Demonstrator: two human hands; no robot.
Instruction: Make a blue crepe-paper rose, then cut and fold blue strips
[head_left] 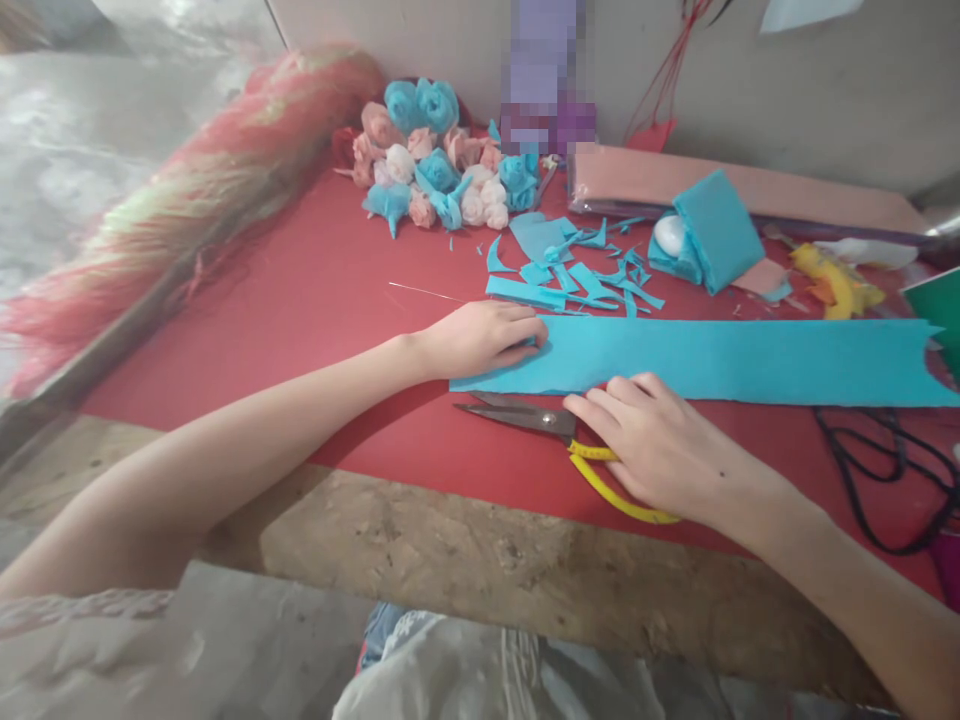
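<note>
A long blue crepe-paper strip (735,360) lies flat across the red-topped bench (315,270), running from the middle to the right. The left hand (487,340) rests on its left end, fingers curled down; whether they pinch the paper cannot be told. The right hand (656,440) is wrapped around the yellow handles of the scissors (551,418), their slightly parted blades pointing left along the strip's near edge. Blue scraps (596,283) lie beyond the strip, with paper flowers (439,170) at the far side. The strip looks light, soft and easily creased or torn; it is probably best held flat under spread fingertips near an end. The scissors seem stiff and heavier, best gripped by their handles.
</note>
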